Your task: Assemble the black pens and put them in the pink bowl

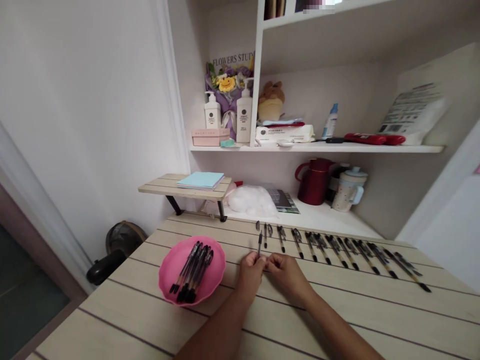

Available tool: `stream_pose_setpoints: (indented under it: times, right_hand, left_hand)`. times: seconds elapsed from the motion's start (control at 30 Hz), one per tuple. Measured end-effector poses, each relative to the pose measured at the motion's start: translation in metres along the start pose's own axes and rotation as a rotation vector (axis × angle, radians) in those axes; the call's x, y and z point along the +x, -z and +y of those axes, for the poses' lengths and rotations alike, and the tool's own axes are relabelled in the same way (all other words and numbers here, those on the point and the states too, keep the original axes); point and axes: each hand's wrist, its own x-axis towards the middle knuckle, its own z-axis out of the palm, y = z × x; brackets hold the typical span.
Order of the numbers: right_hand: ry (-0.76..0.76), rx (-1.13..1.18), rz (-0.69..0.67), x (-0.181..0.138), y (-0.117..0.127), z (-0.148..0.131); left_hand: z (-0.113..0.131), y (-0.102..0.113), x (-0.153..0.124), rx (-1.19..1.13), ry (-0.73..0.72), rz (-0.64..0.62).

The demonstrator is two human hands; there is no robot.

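My left hand [249, 272] is closed around a dark pen [260, 242] whose pointed end sticks up above the fingers. Right beside it, my right hand [287, 272] is pinched shut near the pen's lower end; whatever its fingertips hold is hidden. A pink scalloped bowl [168, 260] left of my hands holds several black capped pens [193, 270]. Beyond and to the right, several pens [311, 246] lie in a slanting row, with separate pen caps [297, 235] by them. One loose cap [257, 225] sits at the row's left end.
A small wooden riser [161, 184] at the table's back left carries blue paper [200, 180]. Behind the row stand a white plastic bag [253, 200], a dark red jug [315, 182] and a cup with a handle [349, 190]. A shelf [337, 149] with bottles overhangs the back.
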Motion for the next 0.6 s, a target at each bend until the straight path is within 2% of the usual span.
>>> stream_pose_setpoints:
  times: [0.17,0.23,0.3,0.4,0.47,0.53,0.6]
  right_hand:
    - [0.001,-0.014,0.079,-0.004,0.000,0.001]
    - [0.053,-0.031,0.070,-0.007,0.000,0.000]
    - [0.100,-0.143,0.039,-0.010,0.000,-0.004]
    - [0.043,-0.337,0.014,-0.013,-0.004,-0.008]
    - [-0.015,-0.368,0.033,-0.012,-0.004,-0.008]
    - [-0.042,-0.273,0.092,-0.009,-0.001,-0.005]
    - [-0.095,-0.017,0.175,-0.003,0.008,0.001]
  left_hand:
    - [0.001,0.003,0.001,0.063,-0.043,-0.091]
    - [0.002,0.003,-0.001,0.093,-0.046,-0.101]
    - [0.004,0.002,-0.004,0.133,-0.064,-0.113]
    - [0.005,0.001,-0.007,0.200,-0.105,-0.156]
    - [0.006,0.001,-0.009,0.249,-0.121,-0.186]
    - [0.006,0.001,-0.009,0.297,-0.123,-0.197]
    - [0.007,0.001,-0.010,0.337,-0.123,-0.189]
